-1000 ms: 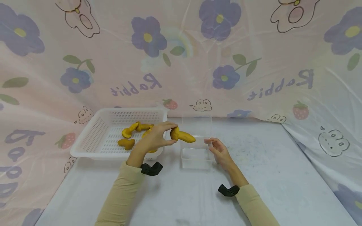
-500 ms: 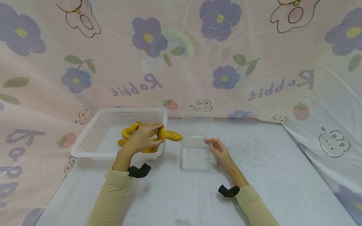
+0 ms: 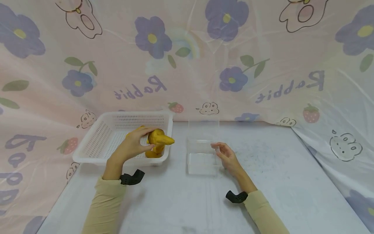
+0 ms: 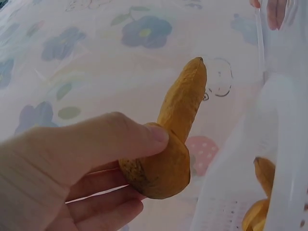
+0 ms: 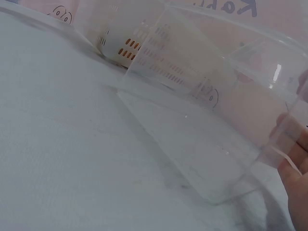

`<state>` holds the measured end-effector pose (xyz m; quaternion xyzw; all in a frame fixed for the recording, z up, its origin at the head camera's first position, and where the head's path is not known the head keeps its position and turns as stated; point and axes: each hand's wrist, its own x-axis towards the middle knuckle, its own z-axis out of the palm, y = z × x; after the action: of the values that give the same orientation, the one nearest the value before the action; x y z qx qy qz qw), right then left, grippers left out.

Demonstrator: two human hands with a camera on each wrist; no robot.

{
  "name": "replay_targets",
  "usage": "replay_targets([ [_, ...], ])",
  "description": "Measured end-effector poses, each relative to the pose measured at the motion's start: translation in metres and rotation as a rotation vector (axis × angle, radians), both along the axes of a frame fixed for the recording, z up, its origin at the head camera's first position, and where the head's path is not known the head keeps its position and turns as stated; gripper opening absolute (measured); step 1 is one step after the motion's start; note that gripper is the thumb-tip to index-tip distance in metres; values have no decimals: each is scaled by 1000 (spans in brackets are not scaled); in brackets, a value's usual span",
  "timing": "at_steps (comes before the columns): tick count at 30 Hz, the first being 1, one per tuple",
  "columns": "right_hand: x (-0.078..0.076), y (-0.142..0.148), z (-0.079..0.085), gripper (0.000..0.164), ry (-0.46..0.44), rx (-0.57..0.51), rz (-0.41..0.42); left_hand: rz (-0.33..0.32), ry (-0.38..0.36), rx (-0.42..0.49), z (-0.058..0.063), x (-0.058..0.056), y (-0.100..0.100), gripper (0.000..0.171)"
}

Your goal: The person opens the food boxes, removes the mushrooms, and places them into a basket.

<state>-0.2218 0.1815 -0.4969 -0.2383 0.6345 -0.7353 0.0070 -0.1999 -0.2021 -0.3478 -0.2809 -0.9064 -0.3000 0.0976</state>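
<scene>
My left hand (image 3: 128,147) holds a yellow mushroom (image 3: 160,137) by its cap, above the right end of the white basket (image 3: 102,160). In the left wrist view, the thumb presses on the rounded, brown-flecked cap of the mushroom (image 4: 163,168), and the tapered stem points up. Several more yellow mushrooms (image 3: 152,153) lie in the basket, partly hidden by the hand. My right hand (image 3: 230,160) grips the right side of a clear plastic box (image 3: 202,164), whose lid stands raised behind. Through its clear wall, the right wrist view shows my fingers (image 5: 288,132).
The basket, with slotted walls, stands on a white-covered table (image 3: 187,201), left of the box. A patterned cloth (image 3: 187,65) hangs behind both. A black band piece (image 3: 132,177) sits on each wrist.
My left hand has moved left with the mushroom, from above the box's left side to over the basket. The mushroom's stem has turned more toward the viewer. My right hand stays put.
</scene>
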Motion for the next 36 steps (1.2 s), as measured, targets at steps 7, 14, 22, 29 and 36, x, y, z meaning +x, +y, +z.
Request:
replay_targets([
  [7,-2,-1,-3,39,-13,1,-2,68,18,-39,1,-1,-19,56],
  [14,-2,-2,-4,38,-5,-4,-4,140,-43,-40,1,2,-39,59],
  [22,-1,-2,0,42,-15,-3,-20,169,-73,-23,-1,7,-57,58],
  [29,-2,-1,1,39,-2,11,-12,208,-83,-48,-6,11,-73,58],
  [36,-2,0,-1,34,22,-5,-10,229,-46,-90,-12,15,-87,55],
])
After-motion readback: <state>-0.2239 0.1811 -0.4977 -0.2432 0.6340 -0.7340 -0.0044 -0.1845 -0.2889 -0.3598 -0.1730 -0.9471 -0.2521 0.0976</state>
